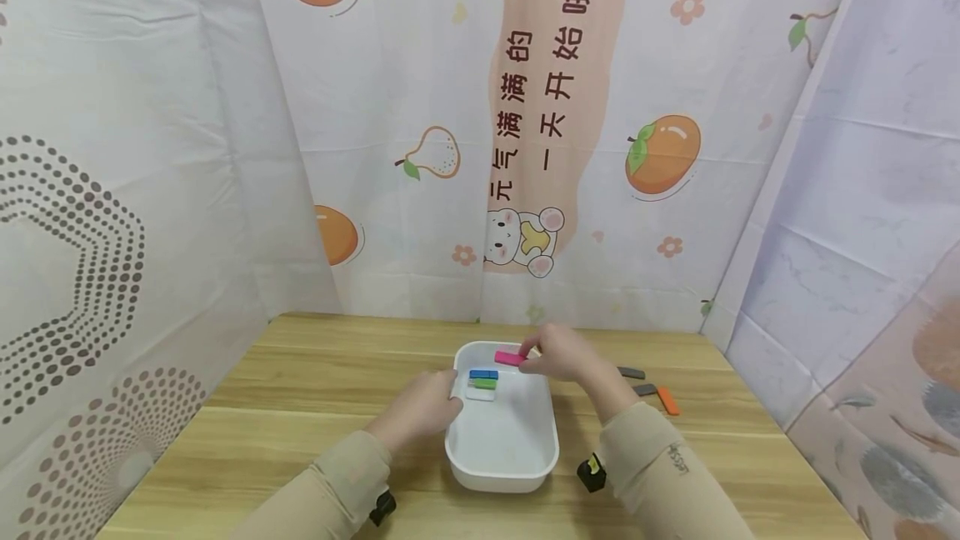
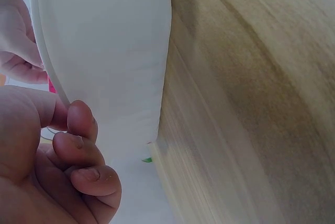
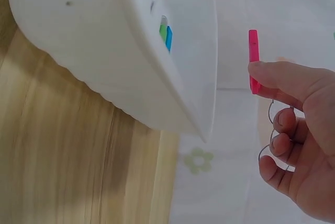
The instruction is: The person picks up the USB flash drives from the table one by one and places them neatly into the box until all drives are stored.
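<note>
A white plastic bin (image 1: 502,442) stands on the table, with a blue piece (image 1: 483,374), a green piece (image 1: 486,384) and a whitish piece lying together inside near its left wall. My left hand (image 1: 422,408) pinches the bin's left rim between thumb and fingers; the left wrist view shows the bent fingers (image 2: 86,153) at the rim. Above the far end of the bin, my right hand (image 1: 561,352) pinches a small flat pink bar (image 3: 254,51) between thumb and index finger. The other fingers of that hand are curled loosely. What kind of article the bar is cannot be made out.
On the table (image 1: 315,407) right of the bin lie an orange bar (image 1: 667,401) and dark grey bars (image 1: 632,372), partly behind my right forearm. Printed curtains (image 1: 420,232) hang behind the table and at both sides.
</note>
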The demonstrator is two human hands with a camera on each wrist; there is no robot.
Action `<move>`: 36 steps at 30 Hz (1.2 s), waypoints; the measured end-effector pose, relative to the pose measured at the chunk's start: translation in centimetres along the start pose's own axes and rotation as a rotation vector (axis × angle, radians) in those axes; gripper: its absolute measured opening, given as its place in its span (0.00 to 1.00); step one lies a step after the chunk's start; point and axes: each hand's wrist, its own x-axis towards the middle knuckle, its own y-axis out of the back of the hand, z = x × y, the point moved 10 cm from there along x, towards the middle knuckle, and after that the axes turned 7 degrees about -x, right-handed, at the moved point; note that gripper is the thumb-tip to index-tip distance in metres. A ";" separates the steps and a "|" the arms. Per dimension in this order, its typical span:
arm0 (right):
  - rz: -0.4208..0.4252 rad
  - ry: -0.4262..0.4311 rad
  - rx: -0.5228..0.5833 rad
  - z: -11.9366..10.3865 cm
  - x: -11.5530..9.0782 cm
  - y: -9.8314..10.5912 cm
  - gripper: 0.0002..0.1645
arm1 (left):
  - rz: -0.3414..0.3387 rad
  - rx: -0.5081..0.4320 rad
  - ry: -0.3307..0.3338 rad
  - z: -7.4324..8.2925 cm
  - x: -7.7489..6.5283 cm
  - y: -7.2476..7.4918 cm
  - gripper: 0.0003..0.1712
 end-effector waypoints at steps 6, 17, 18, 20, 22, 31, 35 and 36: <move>-0.042 0.025 -0.028 -0.8 0.7 -0.9 0.05 | 0.004 0.009 0.009 -0.2 0.2 -0.1 0.30; -0.100 0.041 -0.146 -1.8 1.4 -2.3 0.05 | 0.014 0.022 -0.015 -0.1 0.1 0.0 0.30; -0.103 0.042 -0.152 -2.0 1.4 -2.3 0.05 | 0.017 0.025 -0.022 -0.1 0.1 0.0 0.30; -0.116 0.040 -0.148 -2.2 1.3 -2.6 0.05 | 0.024 0.036 -0.035 -0.1 0.1 0.1 0.30; -0.123 0.045 -0.138 -2.4 1.2 -2.8 0.06 | 0.028 0.038 -0.041 -0.1 0.1 0.1 0.30; -0.096 0.088 -0.127 -3.2 1.0 -3.9 0.06 | 0.020 0.017 -0.030 -0.2 0.2 0.0 0.29; -0.115 0.061 -0.127 -3.1 1.2 -4.8 0.06 | 0.024 0.026 -0.032 -0.2 0.1 0.1 0.29; -0.120 0.058 -0.134 -3.1 1.2 -5.0 0.06 | 0.027 0.029 -0.036 -0.1 0.1 0.1 0.29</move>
